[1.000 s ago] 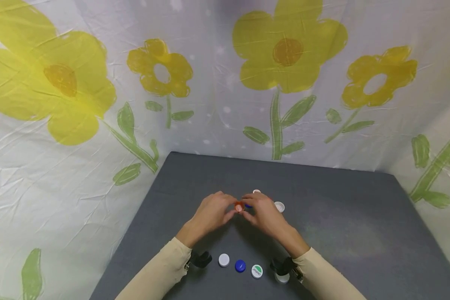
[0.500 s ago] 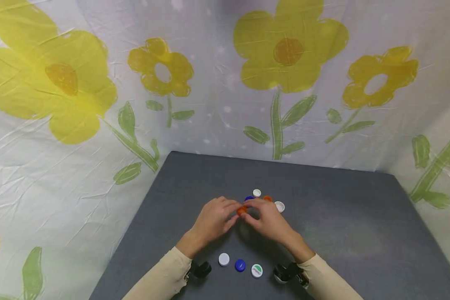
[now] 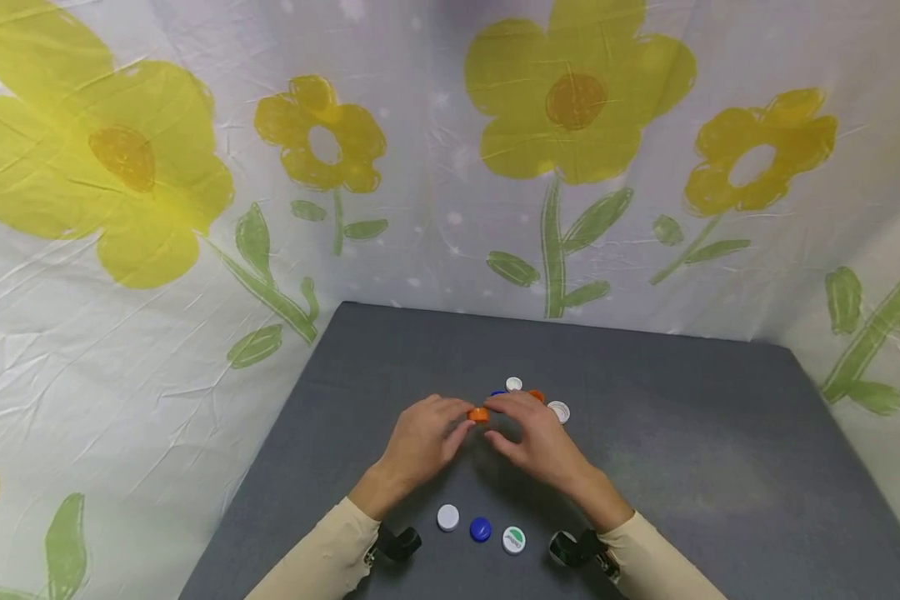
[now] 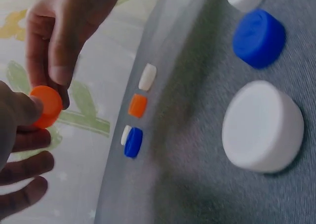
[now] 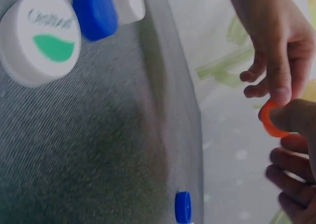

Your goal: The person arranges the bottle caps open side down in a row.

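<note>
Over the middle of the dark table, my left hand (image 3: pixel 423 433) pinches an orange bottle cap (image 3: pixel 478 415) between thumb and index finger. The left wrist view shows the thumb on the cap's flat face (image 4: pixel 48 105), the other fingers spread apart. My right hand (image 3: pixel 536 437) is close on the other side, its index fingertip by the cap's edge and its thumb apart below it. In the right wrist view the right thumb overlaps the orange cap (image 5: pixel 273 122), so contact there is hard to judge. Behind the right hand lie a second orange cap (image 3: pixel 536 396) and a blue cap (image 3: pixel 497 393), both partly hidden.
At the back are white caps, one farther off (image 3: pixel 513 383) and one to the right (image 3: pixel 558 412). Nearer me sit a white cap (image 3: pixel 447 517), a blue cap (image 3: pixel 480 529) and a white cap with a green mark (image 3: pixel 513 540). Flowered cloth (image 3: pixel 435 250) hangs behind the table (image 3: pixel 682 467).
The orange cap has turned from its hollow side showing to its side edge showing. My right thumb has come away from it, while the left hand keeps its pinch.
</note>
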`<state>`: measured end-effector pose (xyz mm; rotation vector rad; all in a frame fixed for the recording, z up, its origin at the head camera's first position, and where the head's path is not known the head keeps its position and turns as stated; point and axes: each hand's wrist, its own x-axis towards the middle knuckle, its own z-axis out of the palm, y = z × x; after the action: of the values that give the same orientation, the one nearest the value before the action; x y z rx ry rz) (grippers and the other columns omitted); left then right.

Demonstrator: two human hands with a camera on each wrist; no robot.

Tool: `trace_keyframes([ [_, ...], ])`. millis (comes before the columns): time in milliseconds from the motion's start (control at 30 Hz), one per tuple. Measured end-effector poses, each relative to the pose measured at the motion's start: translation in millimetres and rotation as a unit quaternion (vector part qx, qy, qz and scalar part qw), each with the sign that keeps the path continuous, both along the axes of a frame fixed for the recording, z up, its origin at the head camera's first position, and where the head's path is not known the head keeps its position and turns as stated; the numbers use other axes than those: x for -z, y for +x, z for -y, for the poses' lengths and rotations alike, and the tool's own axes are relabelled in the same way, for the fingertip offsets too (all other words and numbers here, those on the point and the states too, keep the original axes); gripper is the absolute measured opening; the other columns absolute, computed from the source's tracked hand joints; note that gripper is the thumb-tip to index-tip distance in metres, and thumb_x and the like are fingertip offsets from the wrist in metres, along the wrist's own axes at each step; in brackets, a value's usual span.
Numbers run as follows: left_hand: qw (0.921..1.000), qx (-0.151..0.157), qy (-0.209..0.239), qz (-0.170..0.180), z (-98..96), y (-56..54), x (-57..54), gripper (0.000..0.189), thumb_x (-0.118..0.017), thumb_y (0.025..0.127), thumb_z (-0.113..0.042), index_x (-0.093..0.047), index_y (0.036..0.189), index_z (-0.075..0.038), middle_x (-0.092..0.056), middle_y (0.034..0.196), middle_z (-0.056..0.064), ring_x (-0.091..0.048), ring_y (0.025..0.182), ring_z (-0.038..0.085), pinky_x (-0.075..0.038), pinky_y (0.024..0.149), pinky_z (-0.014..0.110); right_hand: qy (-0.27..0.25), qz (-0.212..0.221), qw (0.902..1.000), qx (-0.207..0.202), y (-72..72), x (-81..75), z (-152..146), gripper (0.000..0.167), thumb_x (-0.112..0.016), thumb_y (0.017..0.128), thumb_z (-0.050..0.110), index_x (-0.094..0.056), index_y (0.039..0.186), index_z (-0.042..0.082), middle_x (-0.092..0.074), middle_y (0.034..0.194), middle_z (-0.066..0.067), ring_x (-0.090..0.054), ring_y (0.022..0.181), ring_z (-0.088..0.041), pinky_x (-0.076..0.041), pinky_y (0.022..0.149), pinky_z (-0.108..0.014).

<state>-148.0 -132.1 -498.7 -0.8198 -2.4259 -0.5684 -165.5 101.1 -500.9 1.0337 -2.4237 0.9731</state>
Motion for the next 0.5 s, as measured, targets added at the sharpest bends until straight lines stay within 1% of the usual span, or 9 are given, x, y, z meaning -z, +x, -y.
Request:
trace_keyframes([
  [67, 0.9989, -0.005, 0.026, 0.037, -0.6, 0.2, -1.4, 0.021, -0.090, 0.092, -0.018, -0.083, 0.111, -0.010, -0.084, 0.103, 0.001, -0.074, 0.084, 0.014, -0.062, 0.075, 0.032, 0.002, -0.052, 0.9986, -0.007, -0.9, 2.3, 0, 0.048, -0.094, 0.083, 0.010, -0.076, 0.127, 0.003, -0.078, 0.123, -0.010, -0.073, 0.120, -0.032, -0.058, 0.104, -0.052],
  [100, 0.9968, -0.004, 0.044, 0.066, -0.6, 0.6, -2.7, 0.021, -0.089, 0.093, -0.018, -0.084, 0.112, -0.009, -0.084, 0.102, 0.002, -0.074, 0.082, 0.013, -0.062, 0.073, 0.031, 0.003, -0.073, 0.9973, -0.009, -1.3, 3.5, -1, 0.050, -0.095, 0.082, 0.009, -0.076, 0.127, 0.003, -0.078, 0.123, -0.011, -0.073, 0.120, -0.034, -0.057, 0.104, -0.052],
  [167, 0.9880, 0.001, 0.085, 0.129, -0.8, 0.3, -3.3, 0.019, -0.086, 0.095, -0.017, -0.084, 0.111, -0.007, -0.084, 0.100, 0.003, -0.072, 0.078, 0.011, -0.060, 0.071, 0.028, 0.004, -0.101, 0.9948, -0.015, -2.1, 5.4, -1, 0.053, -0.096, 0.080, 0.007, -0.076, 0.128, 0.002, -0.078, 0.124, -0.011, -0.072, 0.121, -0.034, -0.056, 0.106, -0.053],
  [200, 0.9804, 0.006, 0.108, 0.165, -0.7, 0.1, -4.3, 0.018, -0.085, 0.096, -0.017, -0.084, 0.111, -0.007, -0.084, 0.099, 0.003, -0.072, 0.077, 0.010, -0.060, 0.071, 0.026, 0.005, -0.108, 0.9940, -0.018, -2.3, 5.8, -1, 0.053, -0.096, 0.079, 0.007, -0.076, 0.128, 0.003, -0.078, 0.125, -0.011, -0.072, 0.122, -0.035, -0.056, 0.108, -0.053],
  [267, 0.9607, 0.013, 0.150, 0.233, -0.1, -0.5, -6.0, 0.016, -0.082, 0.099, -0.016, -0.084, 0.112, -0.006, -0.084, 0.099, 0.004, -0.072, 0.076, 0.008, -0.059, 0.070, 0.024, 0.004, -0.117, 0.9928, -0.026, -2.0, 5.8, -1, 0.052, -0.096, 0.080, 0.005, -0.076, 0.128, 0.003, -0.078, 0.125, -0.010, -0.072, 0.122, -0.035, -0.055, 0.109, -0.053],
  [333, 0.9425, 0.014, 0.175, 0.284, 0.8, -0.9, -7.7, 0.016, -0.080, 0.101, -0.017, -0.084, 0.112, -0.006, -0.084, 0.101, 0.004, -0.073, 0.078, 0.007, -0.059, 0.071, 0.023, 0.006, -0.119, 0.9923, -0.033, -1.5, 5.0, -1, 0.050, -0.095, 0.081, 0.004, -0.077, 0.127, 0.003, -0.078, 0.125, -0.010, -0.072, 0.122, -0.033, -0.054, 0.111, -0.053],
  [400, 0.9310, 0.015, 0.183, 0.316, 1.9, -0.9, -9.9, 0.017, -0.078, 0.102, -0.019, -0.085, 0.113, -0.007, -0.084, 0.102, 0.004, -0.074, 0.080, 0.008, -0.059, 0.072, 0.024, 0.007, -0.123, 0.9918, -0.036, -0.5, 4.2, -2, 0.047, -0.095, 0.081, 0.004, -0.078, 0.125, 0.004, -0.078, 0.124, -0.009, -0.072, 0.122, -0.033, -0.054, 0.111, -0.053],
  [433, 0.9281, 0.014, 0.182, 0.325, 2.4, -0.8, -10.7, 0.018, -0.078, 0.102, -0.020, -0.085, 0.113, -0.007, -0.084, 0.102, 0.004, -0.075, 0.081, 0.009, -0.059, 0.072, 0.024, 0.009, -0.125, 0.9915, -0.036, -0.1, 3.9, -2, 0.046, -0.094, 0.081, 0.005, -0.078, 0.124, 0.004, -0.078, 0.123, -0.009, -0.072, 0.122, -0.033, -0.054, 0.111, -0.053],
  [500, 0.9265, 0.013, 0.175, 0.333, 2.9, -0.1, -11.2, 0.019, -0.077, 0.104, -0.022, -0.085, 0.114, -0.008, -0.084, 0.103, 0.004, -0.076, 0.083, 0.011, -0.060, 0.073, 0.025, 0.013, -0.128, 0.9911, -0.036, 0.1, 4.5, -3, 0.044, -0.094, 0.082, 0.007, -0.079, 0.123, 0.004, -0.078, 0.123, -0.009, -0.072, 0.122, -0.033, -0.054, 0.111, -0.053],
])
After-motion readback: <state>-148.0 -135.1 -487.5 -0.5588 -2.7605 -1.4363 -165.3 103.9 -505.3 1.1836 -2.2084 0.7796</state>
